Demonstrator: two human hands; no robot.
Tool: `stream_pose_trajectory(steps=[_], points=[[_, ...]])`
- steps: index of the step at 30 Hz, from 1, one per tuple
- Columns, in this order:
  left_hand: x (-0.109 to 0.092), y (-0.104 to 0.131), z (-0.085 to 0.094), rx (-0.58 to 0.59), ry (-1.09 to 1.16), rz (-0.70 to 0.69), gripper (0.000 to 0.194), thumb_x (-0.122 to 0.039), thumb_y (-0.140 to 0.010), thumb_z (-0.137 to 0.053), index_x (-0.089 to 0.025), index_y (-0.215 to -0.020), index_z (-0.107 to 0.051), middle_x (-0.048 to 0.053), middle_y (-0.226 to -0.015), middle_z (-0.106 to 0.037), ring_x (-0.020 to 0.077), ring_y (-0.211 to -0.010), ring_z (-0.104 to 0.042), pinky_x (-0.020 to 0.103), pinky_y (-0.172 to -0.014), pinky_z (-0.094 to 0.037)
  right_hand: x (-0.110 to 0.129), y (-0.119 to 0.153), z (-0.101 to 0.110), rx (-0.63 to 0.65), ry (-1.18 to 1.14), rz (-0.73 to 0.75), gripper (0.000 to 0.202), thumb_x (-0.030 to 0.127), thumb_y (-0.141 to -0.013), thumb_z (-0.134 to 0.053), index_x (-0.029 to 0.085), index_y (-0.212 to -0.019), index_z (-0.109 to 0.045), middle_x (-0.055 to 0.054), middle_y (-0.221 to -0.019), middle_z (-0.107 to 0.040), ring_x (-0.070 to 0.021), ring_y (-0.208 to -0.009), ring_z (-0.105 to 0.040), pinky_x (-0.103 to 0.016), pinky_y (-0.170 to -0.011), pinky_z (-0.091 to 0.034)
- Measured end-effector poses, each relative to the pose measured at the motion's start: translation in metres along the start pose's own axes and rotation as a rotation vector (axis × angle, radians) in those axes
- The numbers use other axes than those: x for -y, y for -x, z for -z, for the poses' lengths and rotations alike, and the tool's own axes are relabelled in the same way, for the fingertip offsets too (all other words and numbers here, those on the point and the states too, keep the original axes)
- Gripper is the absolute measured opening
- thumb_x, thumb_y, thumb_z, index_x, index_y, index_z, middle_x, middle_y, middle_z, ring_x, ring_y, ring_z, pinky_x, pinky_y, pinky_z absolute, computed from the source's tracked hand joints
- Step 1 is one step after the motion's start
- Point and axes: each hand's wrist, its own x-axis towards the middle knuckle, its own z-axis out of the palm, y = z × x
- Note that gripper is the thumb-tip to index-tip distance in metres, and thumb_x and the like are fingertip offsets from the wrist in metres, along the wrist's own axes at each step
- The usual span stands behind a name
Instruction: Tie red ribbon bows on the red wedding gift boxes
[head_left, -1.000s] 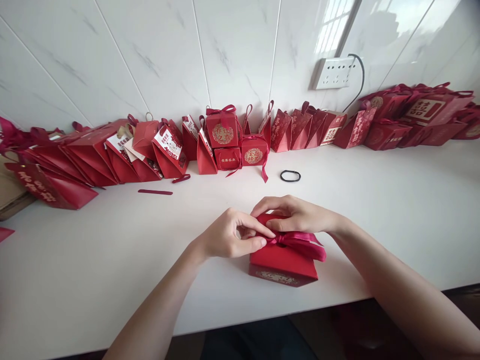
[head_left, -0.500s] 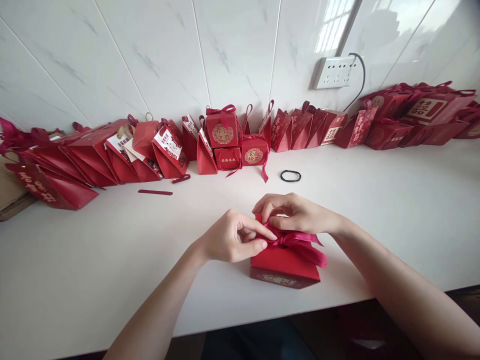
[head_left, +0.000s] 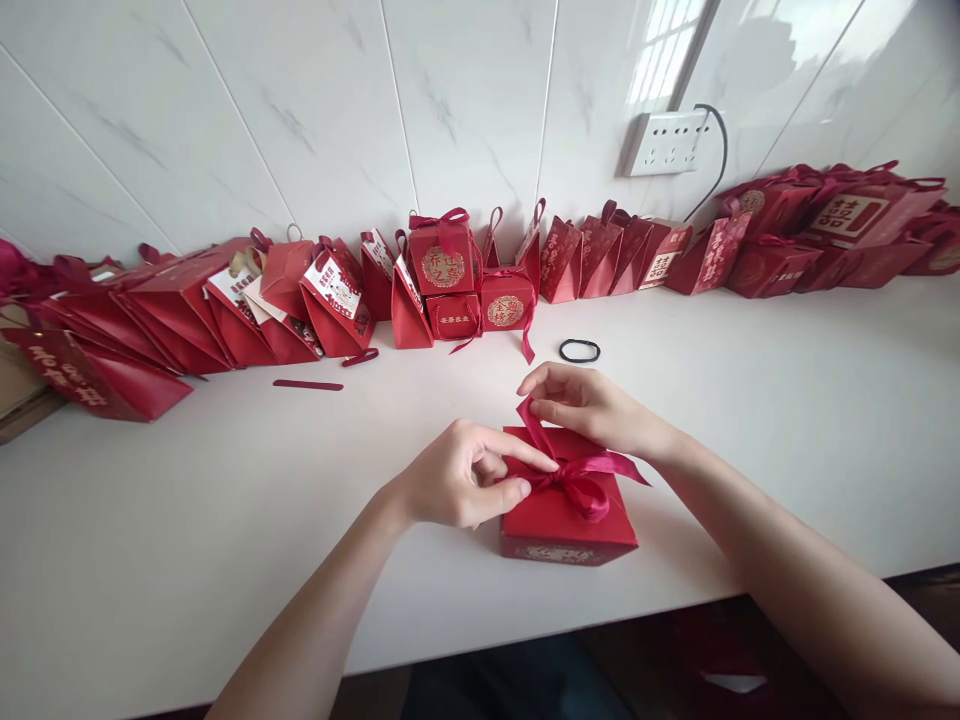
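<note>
A red gift box [head_left: 536, 522] with gold print on its front side sits on the white table in front of me. Across its lid runs a crimson satin ribbon [head_left: 589, 497], knotted in the middle, with a loop and a tail lying to the right. My left hand [head_left: 465, 475] is at the box's left edge, its index fingertip on the knot and its thumb and curled fingers closed about the ribbon's left part. Above the far edge, my right hand [head_left: 596, 405] pinches a ribbon end between thumb and finger and holds it raised off the lid.
Several red gift boxes [head_left: 442, 262] stand in a row along the tiled wall, with a stack [head_left: 847, 220] at the right. A black elastic band [head_left: 580, 351] and a dark red strip [head_left: 307, 385] lie on the table [head_left: 225, 560]. A power strip [head_left: 667, 143] is on the wall.
My right hand has moved up and away from the knot, drawing a ribbon end up with it. The right loop now lies nearer the knot. My left hand has stayed nearly still.
</note>
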Motion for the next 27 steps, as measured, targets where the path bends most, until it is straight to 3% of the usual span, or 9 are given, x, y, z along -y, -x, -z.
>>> stream_pose_trajectory(steps=[4, 7, 9, 13, 15, 18, 22, 24, 27], points=[[-0.002, 0.001, 0.001, 0.021, 0.008, 0.031, 0.035, -0.014, -0.074, -0.055, -0.01, -0.106, -0.069, -0.007, -0.038, -0.04, 0.0052, -0.033, -0.037, 0.016, -0.038, -0.027, -0.001, -0.001, 0.002, -0.069, 0.017, -0.034, 0.024, 0.037, -0.083, -0.059, 0.017, -0.097, -0.055, -0.001, -0.079, -0.057, -0.013, -0.073, -0.055, -0.027, -0.069, -0.044], [-0.003, 0.0, 0.003, 0.048, 0.029, 0.061, 0.036, -0.014, -0.075, -0.055, -0.01, -0.108, -0.068, -0.007, -0.039, -0.043, 0.0062, -0.033, -0.04, 0.016, -0.038, -0.031, 0.007, 0.003, 0.019, -0.039, 0.081, -0.131, 0.039, 0.051, -0.081, -0.059, 0.018, -0.1, -0.052, -0.002, -0.082, -0.057, -0.0159, -0.077, -0.058, -0.03, -0.072, -0.047], [-0.003, -0.001, 0.003, 0.051, 0.036, 0.06, 0.036, -0.014, -0.075, -0.056, -0.01, -0.108, -0.068, -0.006, -0.039, -0.044, 0.0065, -0.033, -0.042, 0.016, -0.038, -0.032, 0.013, 0.008, 0.036, 0.068, 0.17, -0.216, 0.047, 0.062, -0.08, -0.055, 0.017, -0.091, -0.054, -0.003, -0.08, -0.058, -0.0159, -0.073, -0.058, -0.031, -0.07, -0.047], [-0.003, -0.002, 0.003, 0.06, 0.037, 0.058, 0.035, -0.015, -0.075, -0.056, -0.008, -0.107, -0.068, -0.006, -0.04, -0.045, 0.007, -0.034, -0.044, 0.016, -0.039, -0.034, 0.021, 0.017, 0.064, 0.471, 0.341, -0.353, 0.058, 0.071, -0.076, -0.051, 0.013, -0.067, -0.058, -0.005, -0.065, -0.059, -0.0155, -0.064, -0.056, -0.029, -0.065, -0.044], [-0.002, -0.002, 0.003, 0.055, 0.034, 0.065, 0.034, -0.016, -0.075, -0.056, -0.008, -0.106, -0.068, -0.005, -0.042, -0.047, 0.0071, -0.035, -0.045, 0.017, -0.039, -0.035, 0.023, 0.019, 0.067, 0.604, 0.419, -0.436, 0.055, 0.068, -0.073, -0.058, 0.013, -0.068, -0.062, -0.005, -0.066, -0.062, -0.0152, -0.063, -0.056, -0.026, -0.06, -0.041], [-0.002, -0.002, 0.003, 0.045, 0.03, 0.067, 0.033, -0.017, -0.075, -0.057, -0.009, -0.105, -0.068, -0.005, -0.042, -0.049, 0.0074, -0.035, -0.046, 0.017, -0.041, -0.036, 0.024, 0.019, 0.062, 0.707, 0.447, -0.499, 0.046, 0.059, -0.071, -0.065, 0.013, -0.073, -0.067, -0.004, -0.069, -0.065, -0.0146, -0.065, -0.056, -0.024, -0.058, -0.038], [-0.001, -0.001, 0.005, 0.03, 0.025, 0.051, 0.031, -0.017, -0.076, -0.056, -0.009, -0.103, -0.068, -0.004, -0.042, -0.051, 0.0082, -0.035, -0.048, 0.019, -0.042, -0.038, 0.022, 0.02, 0.059, 0.684, 0.378, -0.385, 0.04, 0.05, -0.077, -0.062, 0.014, -0.059, -0.06, 0.001, -0.058, -0.057, -0.0092, -0.054, -0.046, -0.023, -0.052, -0.031], [-0.002, -0.001, 0.005, 0.025, 0.025, 0.038, 0.032, -0.017, -0.076, -0.056, -0.009, -0.105, -0.068, -0.003, -0.043, -0.052, 0.0086, -0.036, -0.048, 0.02, -0.044, -0.04, 0.021, 0.02, 0.06, 0.625, 0.328, -0.323, 0.04, 0.048, -0.081, -0.058, 0.015, -0.059, -0.056, 0.002, -0.056, -0.051, -0.0076, -0.051, -0.039, -0.023, -0.051, -0.028], [-0.002, -0.001, 0.006, 0.029, 0.033, 0.023, 0.037, -0.015, -0.077, -0.057, -0.01, -0.112, -0.065, -0.004, -0.043, -0.053, 0.0086, -0.038, -0.048, 0.02, -0.045, -0.04, 0.02, 0.017, 0.062, 0.464, 0.251, -0.238, 0.038, 0.05, -0.082, -0.057, 0.016, -0.064, -0.057, 0.001, -0.06, -0.052, -0.0096, -0.056, -0.043, -0.024, -0.055, -0.033]])
